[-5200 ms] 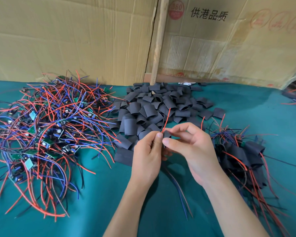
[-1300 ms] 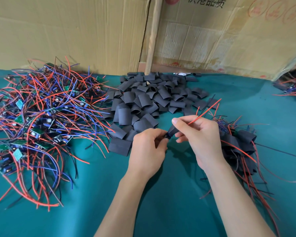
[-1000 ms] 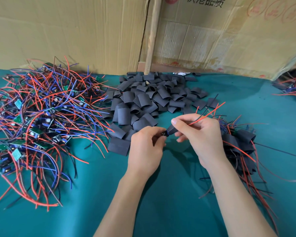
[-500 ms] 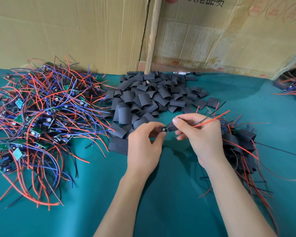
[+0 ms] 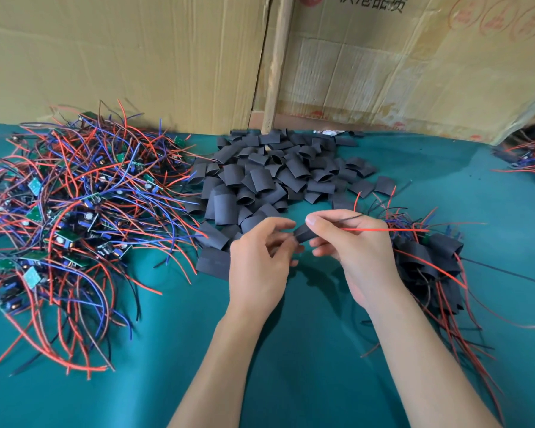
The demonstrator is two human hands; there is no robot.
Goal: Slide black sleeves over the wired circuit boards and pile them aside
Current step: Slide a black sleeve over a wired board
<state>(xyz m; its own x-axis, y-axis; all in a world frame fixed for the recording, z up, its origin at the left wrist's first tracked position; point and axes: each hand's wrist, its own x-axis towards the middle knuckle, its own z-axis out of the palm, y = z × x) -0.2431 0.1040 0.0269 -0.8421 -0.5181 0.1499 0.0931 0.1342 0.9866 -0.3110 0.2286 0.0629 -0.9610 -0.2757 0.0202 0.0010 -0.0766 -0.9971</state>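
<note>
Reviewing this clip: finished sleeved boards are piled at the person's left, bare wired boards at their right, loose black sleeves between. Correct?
Sides are swapped. The head view shows the finished sleeved boards piled at the person's right and the bare wired boards at their left; loose black sleeves do lie between.

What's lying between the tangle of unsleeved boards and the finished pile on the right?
In the head view: the loose black sleeves, and nearer, both hands.
</note>
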